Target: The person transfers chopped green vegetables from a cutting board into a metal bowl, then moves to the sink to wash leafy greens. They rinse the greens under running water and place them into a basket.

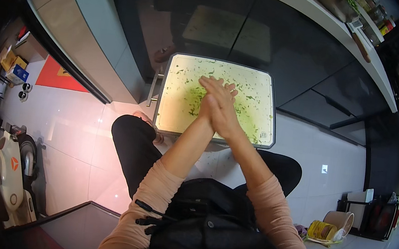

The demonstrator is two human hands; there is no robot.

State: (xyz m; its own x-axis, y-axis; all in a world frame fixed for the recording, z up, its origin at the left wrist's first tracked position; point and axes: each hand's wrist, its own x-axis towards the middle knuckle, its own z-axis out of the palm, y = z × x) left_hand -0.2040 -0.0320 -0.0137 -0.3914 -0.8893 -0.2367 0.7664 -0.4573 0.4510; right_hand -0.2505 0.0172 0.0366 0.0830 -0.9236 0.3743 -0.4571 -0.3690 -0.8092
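Observation:
My left hand point(207, 107) and my right hand point(222, 107) are pressed together over the middle of a cutting board point(174, 121), palms meeting and fingers pointing away from me. The right one lies partly over the left, so much of the left is hidden. No object shows between them. The board is pale with a dark rim and stands low between my knees. Chopped green leaf bits point(195, 103) and a green stain are scattered over its surface.
Dark cabinets point(293, 50) stand just beyond the board. On the counter at upper right lie a knife point(361, 47) and a metal basin point(333, 5). A white scooter point(9, 173) is at left. A yellow container point(321, 230) lies on the floor at right.

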